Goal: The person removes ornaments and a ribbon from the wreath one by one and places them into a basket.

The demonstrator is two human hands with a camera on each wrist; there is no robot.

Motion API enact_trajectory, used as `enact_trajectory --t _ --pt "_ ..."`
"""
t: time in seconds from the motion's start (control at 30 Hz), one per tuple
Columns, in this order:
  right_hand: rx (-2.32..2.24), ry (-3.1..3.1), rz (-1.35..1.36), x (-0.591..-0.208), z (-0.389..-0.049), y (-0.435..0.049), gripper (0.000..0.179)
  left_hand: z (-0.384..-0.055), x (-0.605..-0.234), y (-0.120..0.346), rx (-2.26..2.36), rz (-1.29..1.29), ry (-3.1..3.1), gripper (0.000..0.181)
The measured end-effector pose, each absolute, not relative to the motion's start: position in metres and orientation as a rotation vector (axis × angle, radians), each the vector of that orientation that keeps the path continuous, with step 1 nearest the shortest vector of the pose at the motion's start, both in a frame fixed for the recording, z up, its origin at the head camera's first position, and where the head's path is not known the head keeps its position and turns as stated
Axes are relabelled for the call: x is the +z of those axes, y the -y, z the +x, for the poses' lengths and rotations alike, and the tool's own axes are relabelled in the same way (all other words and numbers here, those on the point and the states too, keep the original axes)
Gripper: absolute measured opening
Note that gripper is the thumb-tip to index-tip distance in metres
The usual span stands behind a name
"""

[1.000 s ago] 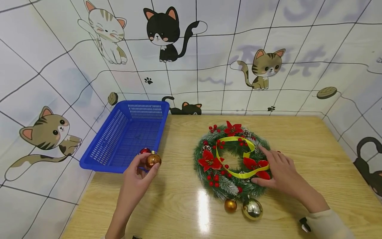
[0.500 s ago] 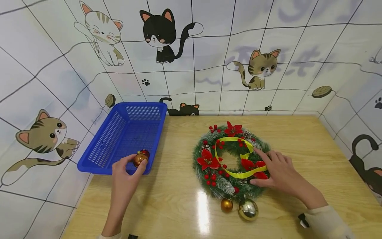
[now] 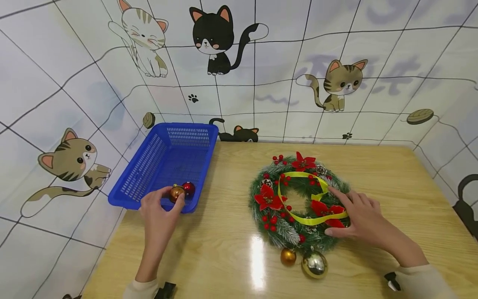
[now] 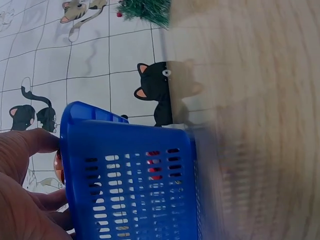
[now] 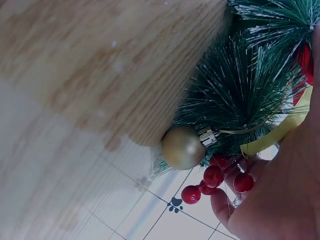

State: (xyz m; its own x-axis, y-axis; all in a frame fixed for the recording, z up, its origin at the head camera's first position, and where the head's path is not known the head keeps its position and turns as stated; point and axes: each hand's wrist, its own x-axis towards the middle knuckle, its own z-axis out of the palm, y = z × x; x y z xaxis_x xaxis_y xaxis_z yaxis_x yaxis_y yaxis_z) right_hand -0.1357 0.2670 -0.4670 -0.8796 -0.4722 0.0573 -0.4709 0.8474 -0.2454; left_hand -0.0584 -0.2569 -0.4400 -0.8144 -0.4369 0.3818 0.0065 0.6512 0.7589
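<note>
My left hand point(image 3: 159, 218) pinches a shiny copper-coloured bauble point(image 3: 176, 194) by thumb and fingertips over the near end of the blue plastic basket point(image 3: 128, 202). Beside that bauble, inside the basket, is a dark red one point(image 3: 189, 189). In the left wrist view the basket wall point(image 4: 127, 135) hides most of the copper bauble. My right hand point(image 3: 366, 216) rests on the right side of a green Christmas wreath point(image 3: 285, 232), thumb and forefinger spread over it. A yellow ribbon point(image 3: 298, 220) loops across the wreath, among red poinsettias and berries point(image 5: 214, 176).
Just below the wreath's near edge lie a small orange bauble point(image 3: 288, 257) and a larger gold bauble point(image 3: 315, 265). The wooden table point(image 3: 224, 249) meets walls with cat drawings behind and at the sides. The basket stands at the table's left edge.
My left hand has moved left and slightly down with the copper bauble, from beside the basket's near right corner to over its near end. The right hand stays on the wreath.
</note>
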Motion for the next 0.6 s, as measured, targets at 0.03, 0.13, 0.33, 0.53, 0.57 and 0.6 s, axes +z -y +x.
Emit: enact_trajectory --t 0.03,0.13,0.33,0.53,0.57,0.6 --pt "-0.396 -3.016 -0.764 -0.466 -0.135 -0.269 0.125 -0.06 -0.441 0.257 -1.058 0.317 2.308 0.038" --pt "-0.386 -3.012 -0.766 -0.464 -0.134 -0.273 0.127 -0.064 -0.445 0.258 -1.044 0.289 2.279 0.036" --pt "-0.417 -2.976 -0.85 -0.462 -0.138 -0.276 0.125 -0.061 -0.449 0.265 -1.034 0.319 2.273 0.036" --pt "-0.444 -2.984 -0.843 -0.462 -0.136 -0.275 0.119 -0.063 -0.447 0.271 -0.98 0.34 2.289 0.036" --pt "-0.451 -2.989 -0.829 -0.462 -0.135 -0.276 0.118 -0.064 -0.447 0.271 -0.984 0.34 2.291 0.036" --pt "-0.456 -2.997 -0.817 -0.461 -0.134 -0.277 0.118 -0.065 -0.447 0.271 -0.984 0.341 2.295 0.035"
